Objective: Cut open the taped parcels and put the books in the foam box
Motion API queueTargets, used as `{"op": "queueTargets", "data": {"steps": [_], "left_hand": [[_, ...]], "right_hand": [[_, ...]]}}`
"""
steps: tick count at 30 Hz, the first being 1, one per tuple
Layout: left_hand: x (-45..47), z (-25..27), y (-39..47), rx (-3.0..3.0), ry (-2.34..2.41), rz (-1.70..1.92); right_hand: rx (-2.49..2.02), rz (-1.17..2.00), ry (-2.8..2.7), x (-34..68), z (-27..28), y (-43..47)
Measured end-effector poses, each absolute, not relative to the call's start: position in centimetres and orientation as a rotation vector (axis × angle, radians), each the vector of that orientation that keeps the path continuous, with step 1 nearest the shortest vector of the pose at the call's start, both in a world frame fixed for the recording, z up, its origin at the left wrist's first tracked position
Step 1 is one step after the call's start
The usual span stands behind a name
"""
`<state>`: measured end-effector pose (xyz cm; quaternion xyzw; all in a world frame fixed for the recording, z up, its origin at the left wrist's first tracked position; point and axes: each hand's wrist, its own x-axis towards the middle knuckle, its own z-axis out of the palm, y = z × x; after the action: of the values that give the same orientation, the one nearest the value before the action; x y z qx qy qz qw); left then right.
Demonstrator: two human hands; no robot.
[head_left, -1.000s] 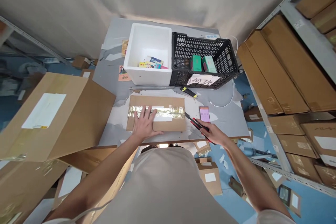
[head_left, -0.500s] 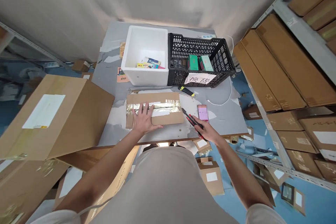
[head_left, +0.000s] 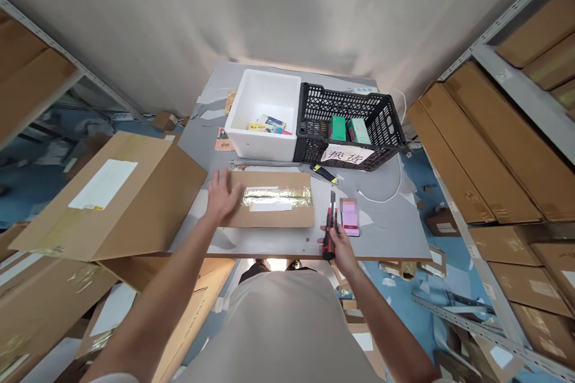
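A flat cardboard box, sealed along its middle with shiny tape, lies on the grey table. My left hand is at its left end, fingers stretched out and slightly blurred; whether it presses on the box I cannot tell. In my right hand is a red and black utility knife, its blade pointing away from me, apart from the box's right end. Just right of the knife lies a phone with a pink screen. A second cutter, black and yellow, rests behind the box.
Behind stand a white foam box with small colourful packets and a black crate holding two green boxes. A large carton stands at the left. Shelves of cartons line the right; a white cable crosses the table's right side.
My left hand has slid from the top of the cardboard box to its left end. My right hand has turned the knife from slanting toward the box to pointing straight away from me.
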<state>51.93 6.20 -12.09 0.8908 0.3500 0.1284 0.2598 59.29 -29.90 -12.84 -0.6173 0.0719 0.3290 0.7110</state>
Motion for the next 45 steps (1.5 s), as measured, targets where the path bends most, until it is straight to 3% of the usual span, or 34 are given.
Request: {"op": "queueTargets", "data": {"steps": [7,14,21,28,35,40,45], "left_hand": [[50.8,-13.3,10.0,1.832,1.118,0.252],[43.8,-13.7,0.9,1.441,1.285,0.424],[42.8,-15.4,-7.4,1.267,1.323,0.555],[43.4,-13.5,-4.0,1.911,1.334,0.347],[56.3,-10.6,5.5,2.452,0.63,0.41],[62.9,-11.1,9.1,2.49,0.492,0.007],[60.3,-11.7,11.0,2.428,0.624,0.104]], "right_hand": [[-1.207,0.683,0.246,60.1,-14.3,-24.0],[-1.198,0.637,0.002,65.9,-16.0,-20.6],[-1.355,0.557,-0.132,67.3,-18.8,-18.0],[-1.365,0.537,-0.057,66.4,-17.6,-20.2],[-1.272,0.703,0.235,57.5,-15.4,-27.5],[-1.206,0.715,0.319,52.1,-14.8,-26.6],[-1.139,0.633,0.394,52.8,-15.1,-25.1]]}}
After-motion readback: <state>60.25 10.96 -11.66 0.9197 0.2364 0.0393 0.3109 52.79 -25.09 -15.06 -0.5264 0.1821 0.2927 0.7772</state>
